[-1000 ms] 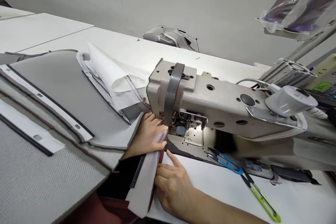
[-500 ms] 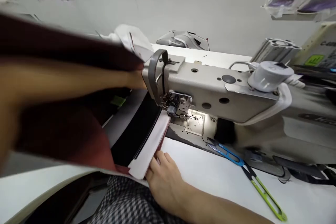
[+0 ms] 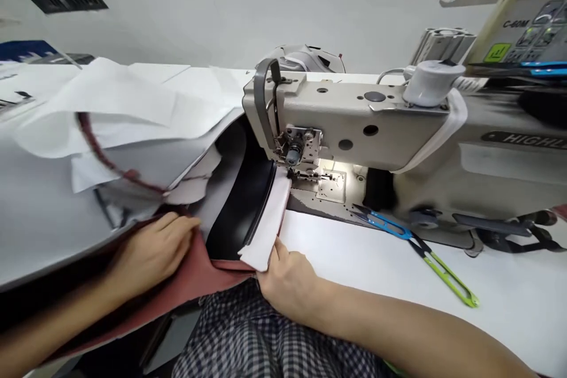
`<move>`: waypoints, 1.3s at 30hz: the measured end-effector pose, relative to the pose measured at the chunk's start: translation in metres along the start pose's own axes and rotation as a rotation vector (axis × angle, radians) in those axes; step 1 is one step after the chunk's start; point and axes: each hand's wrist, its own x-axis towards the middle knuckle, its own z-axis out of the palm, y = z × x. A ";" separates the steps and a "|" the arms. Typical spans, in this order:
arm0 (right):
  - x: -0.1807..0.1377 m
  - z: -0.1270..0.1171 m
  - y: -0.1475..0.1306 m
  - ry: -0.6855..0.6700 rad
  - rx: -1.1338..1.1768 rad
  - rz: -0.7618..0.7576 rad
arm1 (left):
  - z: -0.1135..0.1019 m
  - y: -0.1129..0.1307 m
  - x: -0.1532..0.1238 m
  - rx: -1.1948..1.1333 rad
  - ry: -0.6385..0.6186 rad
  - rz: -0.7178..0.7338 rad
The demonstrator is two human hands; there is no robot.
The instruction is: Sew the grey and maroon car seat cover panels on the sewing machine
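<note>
A large leather-like red cover point(image 3: 195, 274) with grey-white backing lies over the left of the table and hangs at the front edge. Its black panel point(image 3: 241, 201) and white backing strip point(image 3: 267, 221) run up to the needle area of the sewing machine point(image 3: 345, 112). My left hand point(image 3: 159, 245) is closed, fingers curled on the cover's fold left of the black panel; the fingertips are partly hidden. With thumb and fingers, my right hand point(image 3: 287, 280) pinches the near right corner of the white strip and red edge.
Blue-handled thread snips point(image 3: 383, 223) and green-handled snips point(image 3: 447, 277) lie on the white table right of the cover. Behind the machine is a grey bundle point(image 3: 305, 59). A control box point(image 3: 518, 29) stands at far right. White sheets point(image 3: 133, 100) of backing spread at left.
My left hand has come down and back from beside the machine head to the near fold. The raised part of the cover has dropped leftward. My right hand still holds the corner.
</note>
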 end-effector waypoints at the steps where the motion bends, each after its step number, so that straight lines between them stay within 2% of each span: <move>1: -0.001 0.001 -0.004 0.040 -0.042 0.006 | 0.008 0.003 0.000 -0.060 -0.007 0.085; 4: -0.002 0.002 -0.015 0.076 -0.125 0.023 | 0.026 0.025 0.010 -0.261 -0.074 0.341; 7: -0.001 0.002 -0.021 0.028 -0.153 0.017 | 0.039 0.040 0.022 -0.227 -0.129 0.422; 10: -0.001 0.001 -0.022 0.021 -0.158 0.015 | 0.049 0.037 0.026 -0.158 -0.142 0.500; 18: 0.002 -0.009 -0.014 -0.041 -0.094 -0.058 | 0.066 0.028 0.025 -0.265 -0.071 0.467; 23: 0.005 -0.002 -0.007 -0.035 -0.091 -0.023 | 0.068 0.027 0.041 -0.258 -0.011 0.527; 31: 0.021 0.005 0.016 0.091 -0.158 0.016 | 0.075 0.006 0.067 -0.214 -0.024 0.572; 39: 0.025 0.012 0.037 0.007 -0.127 0.053 | 0.082 -0.010 0.091 -0.209 -0.035 0.609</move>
